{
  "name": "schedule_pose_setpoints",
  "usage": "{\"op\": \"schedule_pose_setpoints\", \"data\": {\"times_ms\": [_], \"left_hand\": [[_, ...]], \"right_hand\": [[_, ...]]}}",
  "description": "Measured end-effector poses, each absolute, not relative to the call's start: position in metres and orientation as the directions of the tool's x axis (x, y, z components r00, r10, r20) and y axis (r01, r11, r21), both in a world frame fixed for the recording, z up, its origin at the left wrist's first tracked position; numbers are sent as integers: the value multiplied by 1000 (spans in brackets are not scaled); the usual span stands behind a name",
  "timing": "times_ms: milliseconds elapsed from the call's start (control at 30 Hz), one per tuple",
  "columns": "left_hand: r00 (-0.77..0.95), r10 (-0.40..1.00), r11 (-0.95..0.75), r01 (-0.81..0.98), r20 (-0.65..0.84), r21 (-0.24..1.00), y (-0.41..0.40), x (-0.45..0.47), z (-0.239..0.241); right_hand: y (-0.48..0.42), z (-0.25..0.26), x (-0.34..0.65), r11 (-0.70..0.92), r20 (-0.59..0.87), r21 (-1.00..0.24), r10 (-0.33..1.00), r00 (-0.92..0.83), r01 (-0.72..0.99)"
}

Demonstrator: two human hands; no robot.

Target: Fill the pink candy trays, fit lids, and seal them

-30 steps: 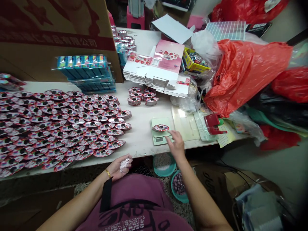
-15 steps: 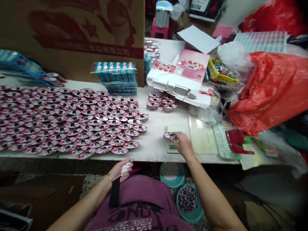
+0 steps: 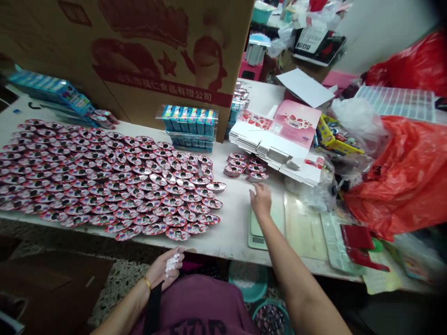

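Note:
My left hand (image 3: pixel 166 269), cupped in front of the table edge, holds a pile of small white tablets (image 3: pixel 172 264) in its palm. My right hand (image 3: pixel 261 200) is over the pale green digital scale (image 3: pixel 254 235), fingers slightly bent and apart, with nothing visible in them. Its fingertips are close to a small cluster of oval pink-and-white packs (image 3: pixel 257 177), each with a dark round middle. To the left, many more such packs (image 3: pixel 152 228) stand in dense rows across the white table (image 3: pixel 232 232).
A large printed carton (image 3: pixel 139 88) stands behind the rows, with blue boxed packs (image 3: pixel 188 122) before it. Flat strawberry-print boxes (image 3: pixel 293 122), a red bag (image 3: pixel 415 177) and a red device (image 3: pixel 359 239) lie right. Turquoise basins (image 3: pixel 253 293) sit below the edge.
The oval pack my right hand held over the scale is out of that hand, which now reaches farther back. My left hand still holds the tablets. The view has shifted.

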State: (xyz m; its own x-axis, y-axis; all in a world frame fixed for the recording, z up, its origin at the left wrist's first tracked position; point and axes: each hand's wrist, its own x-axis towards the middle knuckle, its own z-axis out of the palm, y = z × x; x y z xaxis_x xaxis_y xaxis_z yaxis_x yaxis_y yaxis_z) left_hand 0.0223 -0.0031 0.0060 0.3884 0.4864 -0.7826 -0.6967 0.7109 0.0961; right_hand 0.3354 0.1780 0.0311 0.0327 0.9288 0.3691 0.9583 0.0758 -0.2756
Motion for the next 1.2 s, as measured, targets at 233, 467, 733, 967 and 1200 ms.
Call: {"op": "schedule_pose_setpoints", "data": {"times_ms": [233,467,733,967,1200], "left_hand": [[397,471,716,-694,-788,78,1,28,12],[522,442,797,-601,-730,53,30,61,29],[697,466,861,-498,-545,99,49,120,50],[619,405,875,-476,-673,88,36,134,35],[615,370,895,-437,-696,90,26,134,30]], "right_hand": [[235,42,382,95,347,-75,936,-64,993],[111,64,398,240,168,115,952,-257,964],[25,61,350,164,281,-126,952,-123,978],[-2,67,253,396,67,-260,917,-393,880],[-9,60,270,396,13,-351,908,-419,849]]}}
